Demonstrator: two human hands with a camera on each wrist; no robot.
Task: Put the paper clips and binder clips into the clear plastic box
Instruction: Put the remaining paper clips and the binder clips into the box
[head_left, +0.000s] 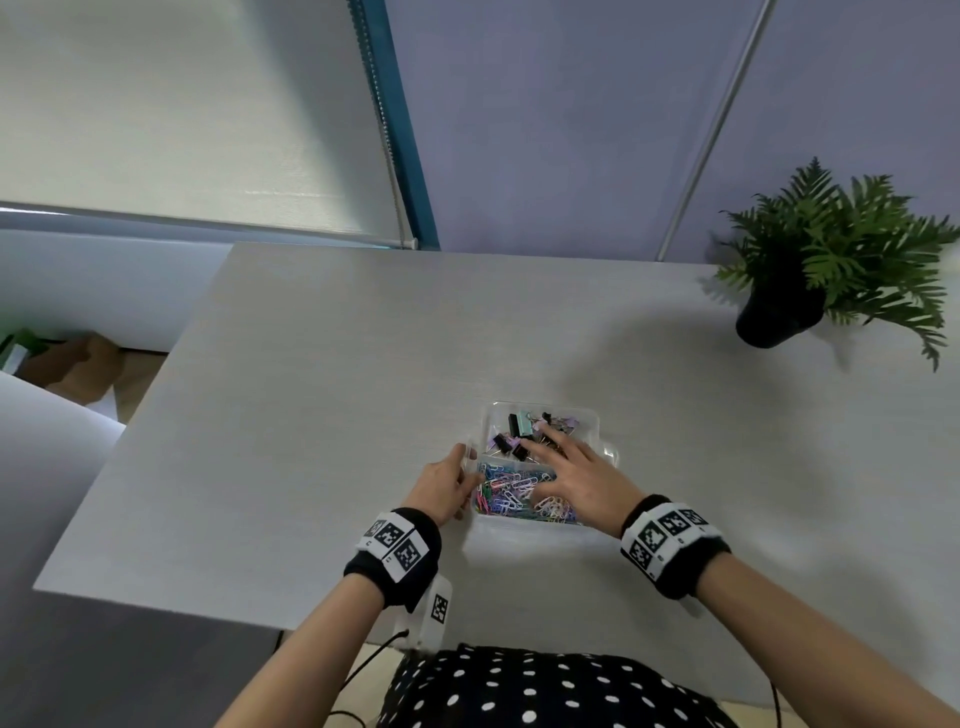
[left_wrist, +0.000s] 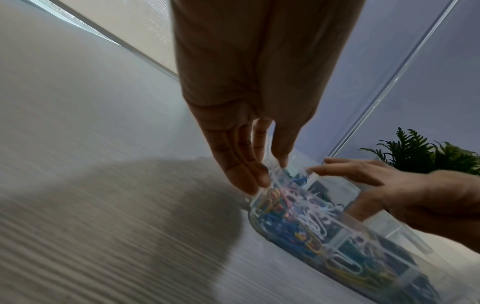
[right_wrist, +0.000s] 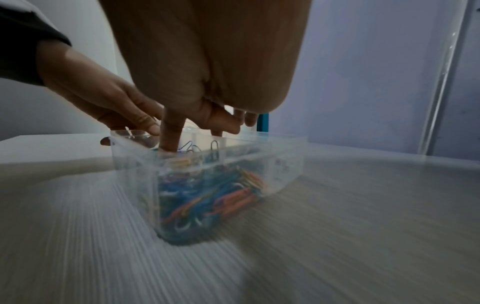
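Observation:
A clear plastic box (head_left: 596, 417) stands on the table in front of me. Its near compartment holds a heap of coloured paper clips (head_left: 511, 493), and the far one holds black and pastel binder clips (head_left: 519, 428). My left hand (head_left: 457, 478) pinches the box's left wall, thumb inside and fingers outside (left_wrist: 249, 176). My right hand (head_left: 550, 457) lies spread over the box with straight fingers. One finger (right_wrist: 171, 142) points down onto the paper clips (right_wrist: 207, 197). I see no clip held in either hand.
A potted fern (head_left: 810, 270) in a black pot stands at the table's far right corner. The grey table (head_left: 311, 415) ends at a left edge near my left arm. A window blind and a wall lie behind.

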